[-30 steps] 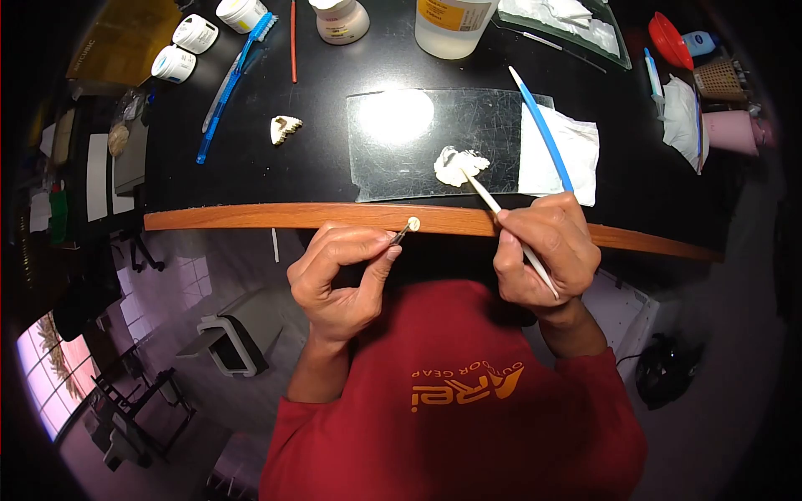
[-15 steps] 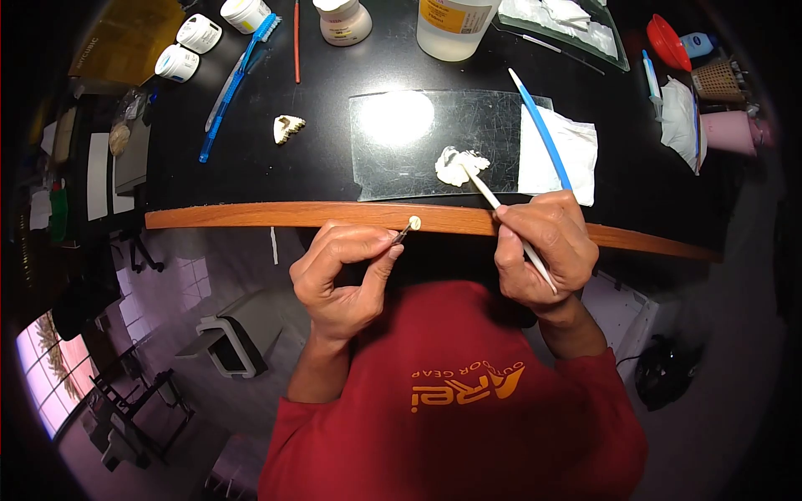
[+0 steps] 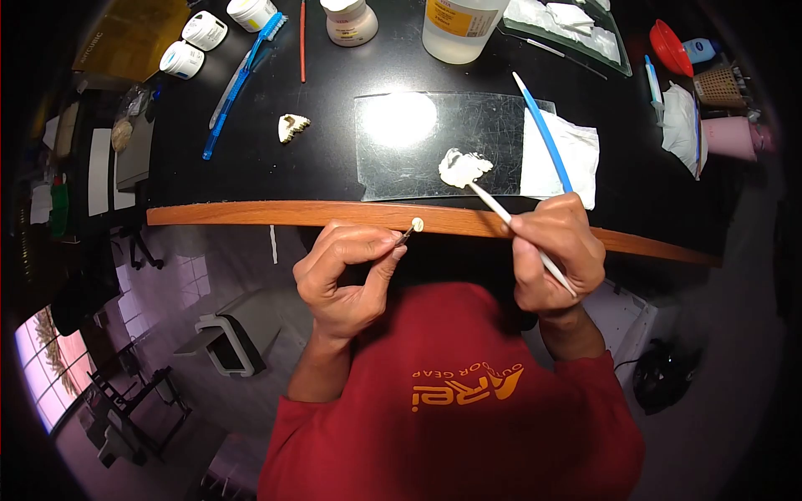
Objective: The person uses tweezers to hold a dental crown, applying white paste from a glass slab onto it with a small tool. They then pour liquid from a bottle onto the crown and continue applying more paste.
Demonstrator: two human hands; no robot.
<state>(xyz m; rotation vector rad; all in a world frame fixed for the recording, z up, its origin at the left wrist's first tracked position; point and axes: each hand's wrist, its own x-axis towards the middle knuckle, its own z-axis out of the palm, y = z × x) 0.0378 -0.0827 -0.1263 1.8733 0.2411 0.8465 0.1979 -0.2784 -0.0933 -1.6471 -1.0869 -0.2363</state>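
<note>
My left hand [image 3: 351, 275] is closed, pinching a thin dark metal holder [image 3: 404, 239] with a small cream-white tooth crown [image 3: 418, 225] at its tip, just in front of the wooden table edge. My right hand [image 3: 558, 255] grips a slim white-handled brush [image 3: 493, 203] whose far end meets the lower edge of a white paste heap [image 3: 464, 169]. That paste lies on a scratched glass plate [image 3: 393, 171]. Beyond the right hand, a blue-and-white brush-like tool [image 3: 543, 129] lies across a folded white tissue [image 3: 583, 159]; its lower end is hidden behind the hand.
A tooth-row model piece [image 3: 292, 127] lies left of the plate. Farther back are a blue toothbrush [image 3: 230, 104], a red stick [image 3: 302, 42], white jars [image 3: 205, 31], a large liquid bottle [image 3: 459, 33] and a green tray [image 3: 618, 50]. A brown wooden edge [image 3: 276, 213] borders the table.
My right hand has drawn the white brush slightly right and toward me, from inside the paste to its lower edge. The paste's outline looks different. My left hand stays nearly still.
</note>
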